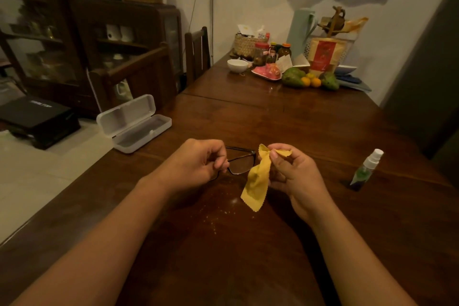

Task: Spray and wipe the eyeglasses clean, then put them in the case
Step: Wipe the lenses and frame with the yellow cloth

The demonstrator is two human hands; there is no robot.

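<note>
Centrally, we had one pair of dark-framed rectangular eyeglasses (242, 161), raised just above the brown wooden table (298, 122) between our two hands. Our left hand (198, 161) gripped them, fingers curled round the frame at its left end, so only one lens showed clearly. Our right hand (295, 174) pinched one yellow zigzag-edged cleaning cloth (258, 179) between thumb and forefinger at its top corner. The cloth hung down just beside the visible lens; we could not tell whether it touched it. A scatter of pale specks (218, 208) lay on the wood under our hands.

One white plastic hard case (134, 124) stood open at the table's left edge, lid tilted up, its tray holding nothing. One small green spray bottle with a white nozzle (366, 169) stood upright to the right, well apart from our right hand and short of the right edge.

Bare wood ran between our hands and the case, and across the whole middle of the table. At the far end we counted one white bowl (237, 65), one woven basket (244, 45), two green fruits (293, 77) and several jars crowded together. Two dark wooden chairs (197, 53) stood along the left side.
</note>
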